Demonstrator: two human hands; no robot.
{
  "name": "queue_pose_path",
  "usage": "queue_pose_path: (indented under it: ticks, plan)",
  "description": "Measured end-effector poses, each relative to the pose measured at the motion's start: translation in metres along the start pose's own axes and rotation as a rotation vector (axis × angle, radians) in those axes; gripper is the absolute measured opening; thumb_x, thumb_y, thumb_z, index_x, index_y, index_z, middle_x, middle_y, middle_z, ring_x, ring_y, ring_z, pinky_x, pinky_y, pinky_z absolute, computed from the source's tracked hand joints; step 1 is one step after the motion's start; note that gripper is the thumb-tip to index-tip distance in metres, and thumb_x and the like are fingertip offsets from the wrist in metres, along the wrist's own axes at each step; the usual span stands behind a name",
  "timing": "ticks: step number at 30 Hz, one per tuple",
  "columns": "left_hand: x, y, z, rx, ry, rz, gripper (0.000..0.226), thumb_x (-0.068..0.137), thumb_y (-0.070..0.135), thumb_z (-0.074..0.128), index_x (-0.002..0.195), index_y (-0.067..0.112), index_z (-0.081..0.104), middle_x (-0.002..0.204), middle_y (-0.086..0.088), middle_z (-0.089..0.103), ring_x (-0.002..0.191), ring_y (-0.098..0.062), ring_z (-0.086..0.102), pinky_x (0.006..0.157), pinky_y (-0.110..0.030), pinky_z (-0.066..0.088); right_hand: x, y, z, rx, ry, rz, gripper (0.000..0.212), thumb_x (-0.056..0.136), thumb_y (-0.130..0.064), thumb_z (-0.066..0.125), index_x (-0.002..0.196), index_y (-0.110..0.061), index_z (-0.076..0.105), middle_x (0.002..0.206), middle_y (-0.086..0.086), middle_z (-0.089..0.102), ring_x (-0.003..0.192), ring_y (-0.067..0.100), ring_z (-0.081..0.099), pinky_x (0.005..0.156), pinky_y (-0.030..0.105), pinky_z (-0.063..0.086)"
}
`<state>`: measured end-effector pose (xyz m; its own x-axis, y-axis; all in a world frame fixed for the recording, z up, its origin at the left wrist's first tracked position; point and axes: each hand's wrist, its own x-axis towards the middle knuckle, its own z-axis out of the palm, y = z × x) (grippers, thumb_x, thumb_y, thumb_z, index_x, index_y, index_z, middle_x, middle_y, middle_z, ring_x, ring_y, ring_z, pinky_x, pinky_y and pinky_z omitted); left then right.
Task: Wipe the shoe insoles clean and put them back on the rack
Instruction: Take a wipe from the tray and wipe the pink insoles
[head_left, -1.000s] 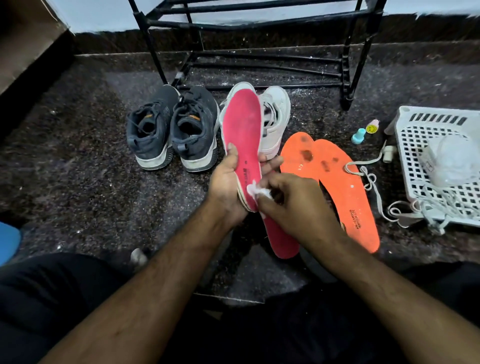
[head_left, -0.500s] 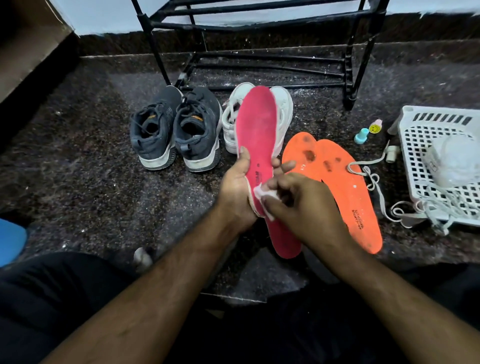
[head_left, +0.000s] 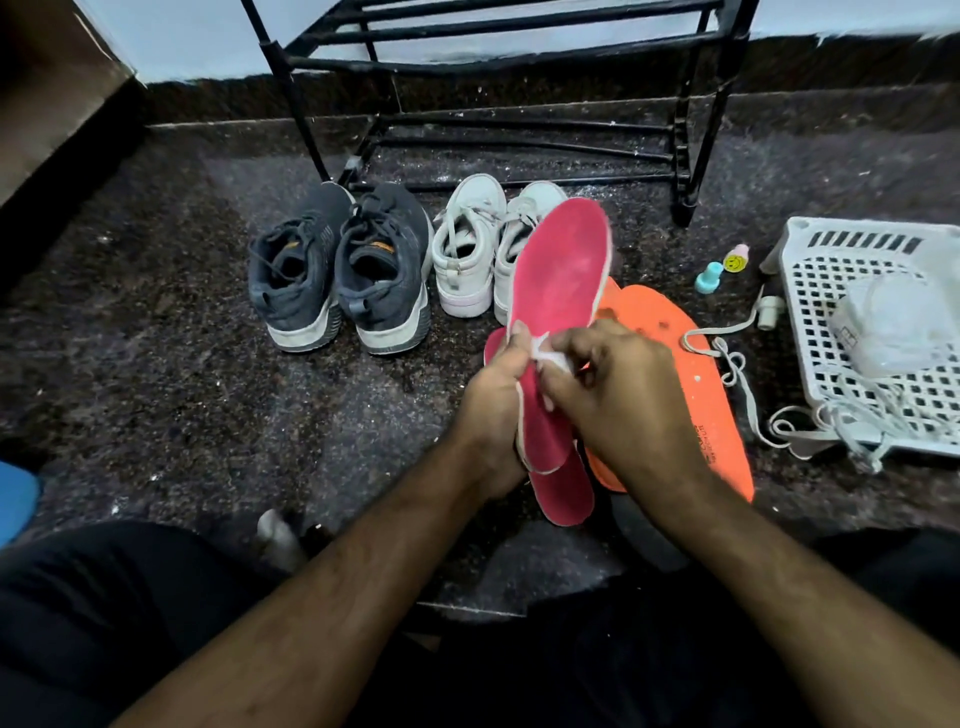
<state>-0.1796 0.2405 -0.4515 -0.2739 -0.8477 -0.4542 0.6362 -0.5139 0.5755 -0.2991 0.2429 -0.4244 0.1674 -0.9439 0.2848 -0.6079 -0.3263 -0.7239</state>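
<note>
right hand (head_left: 618, 395) pinches white wipe (head_left: 553, 358) on raised pink insole (head_left: 561, 291) | left hand (head_left: 493, 410) grips that insole's edge | second pink insole (head_left: 566, 491) beneath | 2 orange insoles (head_left: 675, 343) on floor | 2 grey sneakers (head_left: 337, 270), 2 white sneakers (head_left: 483, 244) before black rack (head_left: 498, 57)

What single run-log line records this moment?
step: wiping | left hand: grips pink insole | right hand: pinches white wipe on it | rack: no insoles

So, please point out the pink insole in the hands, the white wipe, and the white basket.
pink insole (head_left: 563, 265): head view, on its upper forefoot.
white wipe (head_left: 551, 357): head view, on its middle fold.
white basket (head_left: 862, 240): head view, on its far rim.
</note>
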Motion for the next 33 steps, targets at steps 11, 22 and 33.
queue_pose_path:
  ticks: [11, 22, 33]
  plan:
    - [-0.004, -0.011, 0.009, -0.018, 0.024, -0.036, 0.058, 0.105, 0.052, 0.024, 0.125, 0.014, 0.063, 0.131, -0.010, 0.064, 0.117, -0.020, 0.064, 0.090, -0.040, 0.057, 0.019, 0.016, 0.002, -0.119, 0.053, -0.022, 0.009, 0.084, -0.021, 0.065, 0.092, -0.020, 0.062, 0.088, -0.001, 0.064, 0.085, 0.025, 0.058, 0.076, 0.041, 0.047]
    - [-0.004, -0.008, 0.009, 0.023, -0.019, 0.017, 0.060, 0.104, 0.052, 0.029, 0.139, 0.010, 0.053, 0.128, -0.018, 0.066, 0.106, -0.029, 0.070, 0.091, -0.057, 0.054, 0.029, 0.033, -0.009, -0.058, 0.130, 0.065, 0.010, 0.087, -0.028, 0.069, 0.096, -0.022, 0.069, 0.094, 0.000, 0.062, 0.089, 0.020, 0.061, 0.085, 0.041, 0.050]
    - [-0.004, 0.019, -0.003, -0.030, 0.030, 0.016, 0.045, 0.098, 0.040, 0.048, 0.094, 0.001, 0.070, 0.084, -0.016, 0.069, 0.076, -0.024, 0.068, 0.080, -0.031, 0.055, -0.016, -0.001, 0.022, -0.012, -0.112, -0.057, 0.007, 0.087, -0.018, 0.069, 0.089, -0.022, 0.064, 0.094, -0.005, 0.050, 0.085, 0.009, 0.051, 0.074, 0.025, 0.041]
